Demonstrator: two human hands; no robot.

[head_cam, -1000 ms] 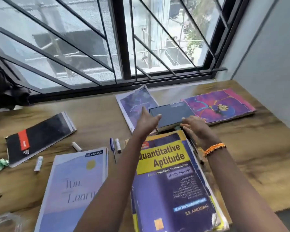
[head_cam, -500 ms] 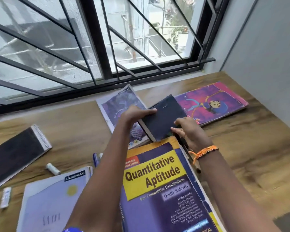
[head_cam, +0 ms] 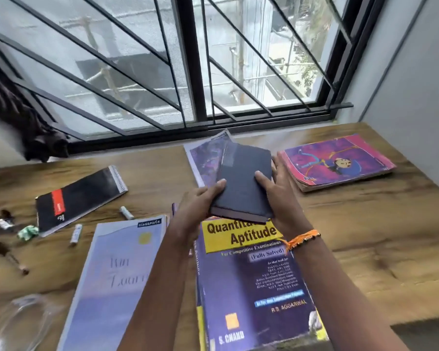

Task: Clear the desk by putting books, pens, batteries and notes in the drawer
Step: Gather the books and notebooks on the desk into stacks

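A second ago the dark book [head_cam: 243,183] lay flat between the two picture books with both hands reaching for it; half a second ago it was tipped up on one edge; now it is lifted clear at the frame's centre, above the top edge of the Quantitative Aptitude book [head_cam: 254,287]. The left hand [head_cam: 200,206] grasps its left side with the thumb on the cover, and the right hand [head_cam: 279,196] grasps its right side, thumb on the cover and fingers reaching up behind the far edge.

The lifted book hides part of the purple magazine [head_cam: 208,158] behind it. Small things at the left edge are blurred (a crumpled green scrap [head_cam: 28,232] is the plainest of them). The forearms cover the gap between the pale Classmate notebook [head_cam: 112,282] and the Aptitude book.

On the wooden desk [head_cam: 365,236] also lie a black spiral pad [head_cam: 81,198] at centre left, a pink cartoon book [head_cam: 337,160] at upper right, and two small white cylinders [head_cam: 126,213] near the pad, perhaps batteries.
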